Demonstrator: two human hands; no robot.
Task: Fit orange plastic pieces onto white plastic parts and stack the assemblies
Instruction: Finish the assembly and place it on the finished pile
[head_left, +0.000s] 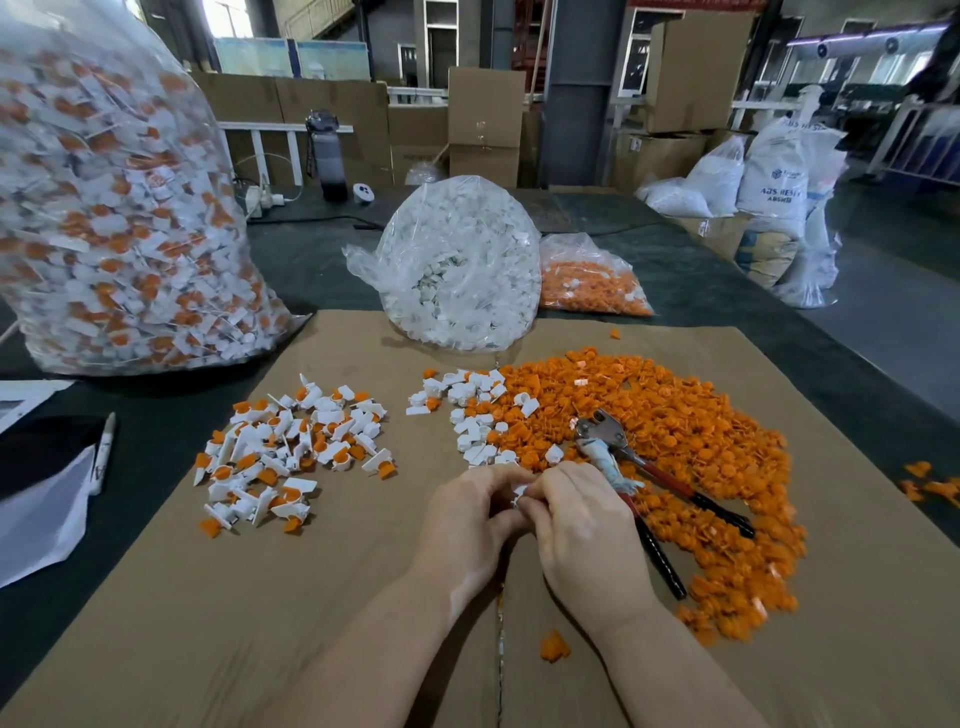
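Red-handled pliers lying across the cardboard sheet. Marker pen off to the left on the dark table, beside white paper. Further back, water bottle, power strip, stacked cardboard boxes, white resin sacks.

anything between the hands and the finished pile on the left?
Nothing visible. Both hands hold a white part over bare cardboard; the stretch to the assembled pile is open. The pliers lie on the opposite side.

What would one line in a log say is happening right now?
hands: left hand and right hand pinch white part | finished pile: left | orange pieces: right
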